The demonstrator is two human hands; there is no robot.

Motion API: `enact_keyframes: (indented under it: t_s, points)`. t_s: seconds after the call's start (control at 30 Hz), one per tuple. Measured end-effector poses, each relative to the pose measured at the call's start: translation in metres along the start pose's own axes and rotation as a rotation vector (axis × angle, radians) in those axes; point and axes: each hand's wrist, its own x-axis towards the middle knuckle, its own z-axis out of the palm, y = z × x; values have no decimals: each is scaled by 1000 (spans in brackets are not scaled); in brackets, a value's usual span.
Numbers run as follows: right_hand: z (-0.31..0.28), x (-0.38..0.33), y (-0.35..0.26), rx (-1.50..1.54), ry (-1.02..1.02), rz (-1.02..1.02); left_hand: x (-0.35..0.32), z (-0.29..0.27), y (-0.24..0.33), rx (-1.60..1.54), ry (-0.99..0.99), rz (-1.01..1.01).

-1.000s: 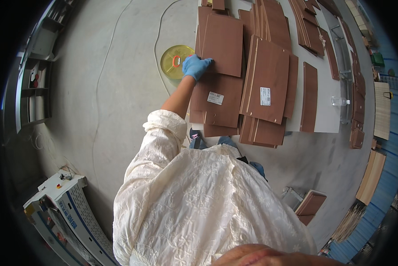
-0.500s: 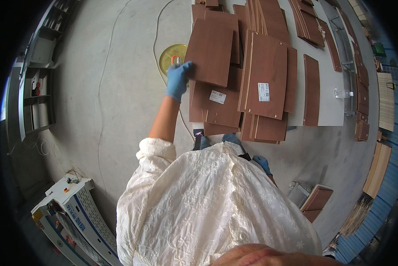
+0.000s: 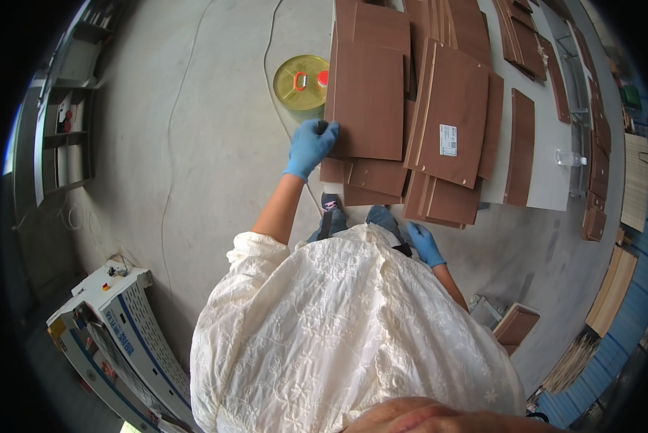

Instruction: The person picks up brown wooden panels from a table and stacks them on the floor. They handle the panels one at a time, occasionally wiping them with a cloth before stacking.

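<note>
My left hand (image 3: 311, 148), in a blue glove, is closed on the near left edge of a flat brown wood panel (image 3: 371, 101). This panel lies over the left stack, covering most of the brown panels (image 3: 371, 177) beneath it. To its right is another stack, whose top brown panel (image 3: 450, 108) bears a white label (image 3: 448, 140). Low beside my body, my right hand (image 3: 426, 245) hangs in a blue glove, fingers loosely extended and holding nothing.
A white-topped table (image 3: 493, 189) carries the stacks, a narrow brown panel (image 3: 520, 148) and a clear bottle (image 3: 571, 158). A round yellow-green drum (image 3: 295, 90) with a red cap stands left of the table. A cable (image 3: 268, 65) runs along the floor. A white machine (image 3: 133, 317) stands lower left.
The held panel has come nearer to me and now hides the label on the panel below. My right hand shows more fully beside my body. The view has shifted, revealing more of the drum.
</note>
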Motion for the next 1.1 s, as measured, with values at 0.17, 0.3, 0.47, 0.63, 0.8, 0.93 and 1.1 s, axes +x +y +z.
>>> enact_keyframes:
  t_s: [0.17, 0.3, 0.47, 0.63, 0.8, 0.93, 1.1]
  points:
    - [57, -29, -78, -401, -265, -116, 49, 16, -38, -208, 429, 89]
    - [107, -57, -132, -403, -389, -525, 73, 38, -61, -668, 81, -244]
    - [150, -40, -182, -758, -11, -1252, 75, 46, -60, -580, -77, -246]
    - [212, 6, -193, -1029, 330, -1331, 81, 33, -55, -273, -58, -146]
    - [250, 44, -199, -1088, 557, -1094, 91, 20, -57, -448, -213, -164]
    - [259, 51, -201, -1121, 658, -1017, 106, 6, -56, -228, -338, -138]
    - [272, 47, -202, -1220, 802, -867, 108, -14, -65, -284, -534, -149]
